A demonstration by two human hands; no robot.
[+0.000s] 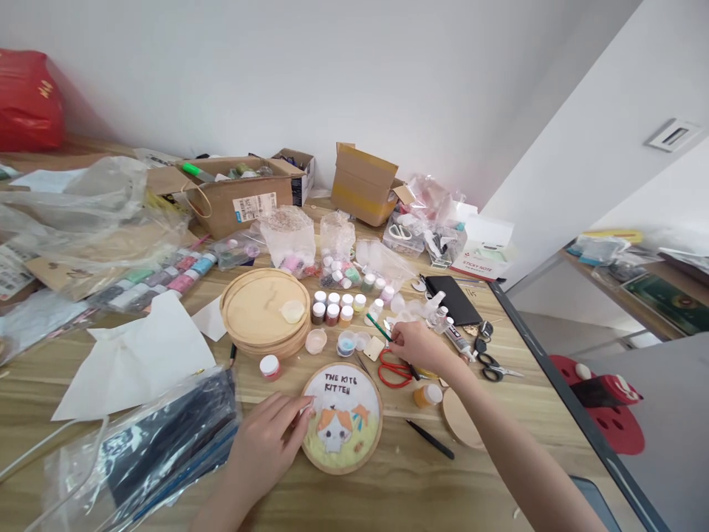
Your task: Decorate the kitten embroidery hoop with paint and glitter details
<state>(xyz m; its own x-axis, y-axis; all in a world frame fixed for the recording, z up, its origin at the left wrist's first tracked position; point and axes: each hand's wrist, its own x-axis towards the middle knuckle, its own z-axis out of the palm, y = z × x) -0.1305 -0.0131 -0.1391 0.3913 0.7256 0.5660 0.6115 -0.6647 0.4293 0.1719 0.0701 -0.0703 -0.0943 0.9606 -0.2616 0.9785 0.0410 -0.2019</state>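
My left hand (pixel 264 445) is at the lower middle of the frame, its fingers lying together against the left edge of a round wooden hoop (pixel 342 418). A small white bit shows at my fingertips (pixel 306 406), but I can't tell whether I'm pinching it or just pressing on the hoop. The hoop lies flat on the wooden table (pixel 388 496), with a cat picture and the words "KITTEN" and what looks like "THE KITE" on it.

My right hand (pixel 418 349) is just up and to the right of the hoop, with my fingers pressed together and pinching a thin brush (pixel 377 326) with a green handle. Its tip points toward the upper left, above a small cream card (pixel 374 349). Red scissors (pixel 394 371) lie just below that hand, and a tube of glue (pixel 459 342) sits just to its right.

Small open paint pots (pixel 346 343) stand between the hoop and a stack of round wooden boards (pixel 263 310). Rows of paint jars (pixel 332 310) are just beyond them. A black pen (pixel 430 439) lies to the right of the hoop, and cardboard boxes (pixel 365 185) stand at the far edge of the table.
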